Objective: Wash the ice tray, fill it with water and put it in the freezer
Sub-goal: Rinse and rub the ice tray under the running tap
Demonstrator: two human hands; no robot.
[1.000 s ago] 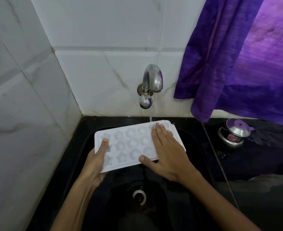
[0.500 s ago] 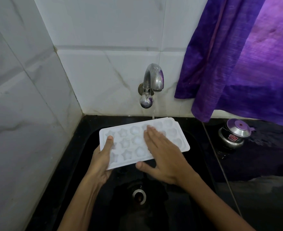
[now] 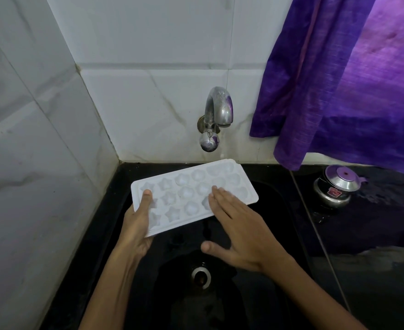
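Observation:
A white ice tray with star and round moulds hangs over the black sink, its far right corner under the chrome tap. A thin stream of water runs from the tap onto that corner. My left hand grips the tray's near left end, thumb on top. My right hand lies flat, fingers together, fingertips resting on the tray's right-hand moulds, thumb spread off the tray's near edge.
The sink's drain sits below the hands. A small steel pot with a lid stands on the black counter to the right. A purple curtain hangs above it. White marble tiles close off the left and back.
The tray has tilted, its right end now farther back and higher. My right hand slid from the tray's right end toward the near edge, its fingertips now on the moulds.

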